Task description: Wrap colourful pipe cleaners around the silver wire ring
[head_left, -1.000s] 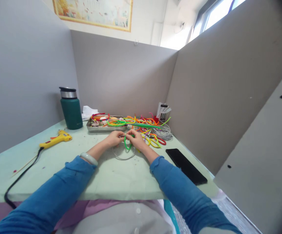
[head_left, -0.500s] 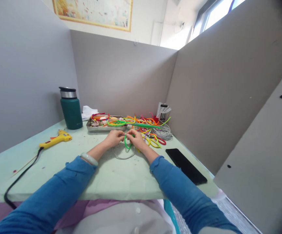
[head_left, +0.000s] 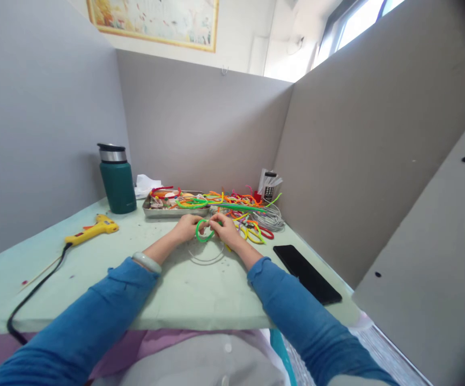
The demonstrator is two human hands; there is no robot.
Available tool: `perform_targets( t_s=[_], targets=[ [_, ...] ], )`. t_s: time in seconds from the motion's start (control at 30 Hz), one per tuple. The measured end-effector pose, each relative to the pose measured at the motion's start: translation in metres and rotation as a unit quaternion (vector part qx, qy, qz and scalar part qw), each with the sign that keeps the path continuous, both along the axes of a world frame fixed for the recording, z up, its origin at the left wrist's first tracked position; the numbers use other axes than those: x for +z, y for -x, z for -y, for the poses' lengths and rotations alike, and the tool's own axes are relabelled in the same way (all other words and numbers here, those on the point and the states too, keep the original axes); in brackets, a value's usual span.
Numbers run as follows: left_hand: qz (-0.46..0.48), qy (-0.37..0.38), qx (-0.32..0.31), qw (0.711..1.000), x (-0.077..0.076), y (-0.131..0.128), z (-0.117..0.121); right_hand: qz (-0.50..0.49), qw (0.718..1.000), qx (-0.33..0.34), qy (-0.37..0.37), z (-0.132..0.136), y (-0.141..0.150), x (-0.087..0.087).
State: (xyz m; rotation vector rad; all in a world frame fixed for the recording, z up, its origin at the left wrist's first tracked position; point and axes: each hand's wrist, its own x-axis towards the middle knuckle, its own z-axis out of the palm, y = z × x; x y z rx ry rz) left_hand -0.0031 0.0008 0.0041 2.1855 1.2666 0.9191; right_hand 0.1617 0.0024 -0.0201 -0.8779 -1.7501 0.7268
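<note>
My left hand [head_left: 187,227] and my right hand [head_left: 224,229] meet over the middle of the table, fingertips pinched close together. Between them is a green pipe cleaner [head_left: 197,234], bent into a small loop that stands up from the fingers. A thin pale wire ring [head_left: 205,262] hangs below the hands or rests on the cloth; I cannot tell which, nor whether fingers grip it. Just beyond the hands, a heap of coloured pipe cleaners [head_left: 240,206] spills past a metal tray [head_left: 168,213] of small craft pieces.
On the left are a yellow glue gun [head_left: 93,230] with a black cord, a thin stick [head_left: 41,272] and a green flask [head_left: 118,185]. A black phone [head_left: 307,274] lies on the right, near coiled grey wire [head_left: 272,220]. Grey partitions [head_left: 204,118] enclose the table.
The green pipe cleaner has shifted left and up and now shows as a rounder loop between my fingers. Both hands stay nearly in place.
</note>
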Motion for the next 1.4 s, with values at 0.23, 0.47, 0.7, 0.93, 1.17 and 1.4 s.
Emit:
perform_targets(
  t_s=[0.23, 0.47, 0.7, 0.93, 1.17, 1.4],
  targets=[
    [0.038, 0.059, 0.003, 0.998, 0.001, -0.001, 0.002, 0.012, 1.000, 0.004, -0.018, 0.002, 0.000, 0.002],
    [0.087, 0.103, -0.008, 0.991, 0.003, -0.003, 0.004, 0.034, 0.999, -0.005, -0.036, 0.000, 0.000, -0.002],
    [0.105, 0.135, 0.011, 0.985, 0.000, -0.002, 0.000, 0.054, 0.998, 0.011, -0.041, 0.000, 0.002, -0.005],
    [0.088, 0.117, -0.032, 0.989, -0.006, -0.001, -0.007, 0.046, 0.998, -0.007, -0.041, -0.003, -0.001, -0.004],
    [0.094, 0.096, -0.032, 0.990, -0.011, -0.002, -0.014, 0.038, 0.998, -0.023, -0.045, -0.002, -0.001, -0.003],
    [0.116, 0.115, -0.034, 0.986, -0.008, -0.002, -0.008, 0.032, 0.998, -0.025, -0.038, -0.003, 0.000, -0.005]
  ],
)
